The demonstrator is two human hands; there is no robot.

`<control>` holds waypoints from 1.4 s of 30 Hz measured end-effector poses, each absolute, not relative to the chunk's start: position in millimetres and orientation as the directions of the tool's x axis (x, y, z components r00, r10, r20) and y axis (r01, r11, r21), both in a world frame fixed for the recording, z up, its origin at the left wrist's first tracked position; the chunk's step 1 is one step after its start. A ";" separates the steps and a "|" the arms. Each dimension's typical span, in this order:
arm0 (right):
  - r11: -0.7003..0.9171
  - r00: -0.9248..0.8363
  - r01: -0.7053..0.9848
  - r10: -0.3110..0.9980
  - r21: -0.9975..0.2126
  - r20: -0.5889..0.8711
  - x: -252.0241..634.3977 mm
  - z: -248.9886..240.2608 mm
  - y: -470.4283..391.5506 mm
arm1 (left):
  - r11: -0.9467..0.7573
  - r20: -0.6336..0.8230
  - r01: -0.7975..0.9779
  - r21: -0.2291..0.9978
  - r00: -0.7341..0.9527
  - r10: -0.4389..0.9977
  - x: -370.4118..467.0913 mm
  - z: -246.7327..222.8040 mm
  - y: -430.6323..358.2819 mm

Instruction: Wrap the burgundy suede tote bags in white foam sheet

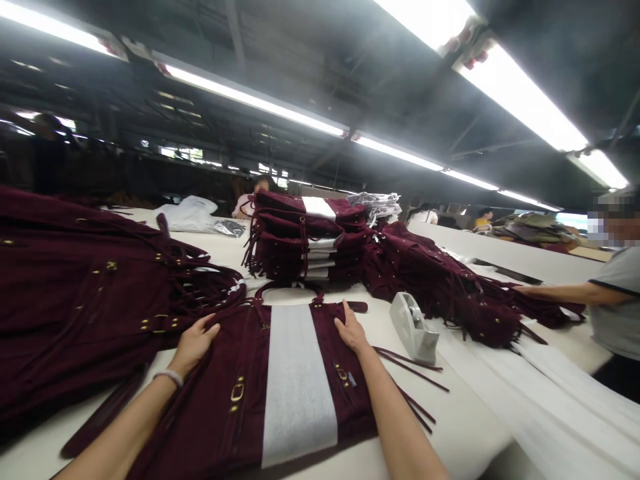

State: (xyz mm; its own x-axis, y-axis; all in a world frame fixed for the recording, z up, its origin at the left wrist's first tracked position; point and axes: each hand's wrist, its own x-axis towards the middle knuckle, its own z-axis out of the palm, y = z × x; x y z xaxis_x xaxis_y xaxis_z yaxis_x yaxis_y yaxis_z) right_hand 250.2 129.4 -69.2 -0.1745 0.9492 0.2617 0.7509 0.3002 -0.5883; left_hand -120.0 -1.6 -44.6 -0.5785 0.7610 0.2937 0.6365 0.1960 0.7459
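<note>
A maroon bag (240, 373) with brass buckles lies flat on the white table, a white paper band (299, 380) running down its middle. My left hand (196, 343), with a pale bracelet at the wrist, rests at the bag's upper left edge, fingers apart. At its upper right edge lies my right hand (351, 328), thumb and fingers spread on the fabric. The bag's handle (290, 287) arches beyond its top edge, and thin straps stick out at the right. Neither hand is closed round anything.
Stacked maroon bags (280, 230) with white bands stand behind. More bags (65, 293) pile at left and right (430, 273). A grey tape dispenser (414, 328) sits right of my right hand, near white sheets (540, 393). At far right, a person's arm (560, 293) reaches over bags.
</note>
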 end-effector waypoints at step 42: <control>-0.102 0.138 0.986 0.940 -0.129 0.311 287.3 -51.1 -71.6 | 0.037 0.413 0.718 0.696 -0.441 0.797 -75.4 -77.9 -208.1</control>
State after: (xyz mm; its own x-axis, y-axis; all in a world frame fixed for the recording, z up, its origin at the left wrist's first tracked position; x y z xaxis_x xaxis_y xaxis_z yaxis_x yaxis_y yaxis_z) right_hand 287.3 -71.6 -51.1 0.1380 0.9404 0.3109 0.9864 -0.1023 -0.1285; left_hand -75.4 -208.1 -77.9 -0.4412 0.7968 0.4127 0.7175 0.0370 0.6956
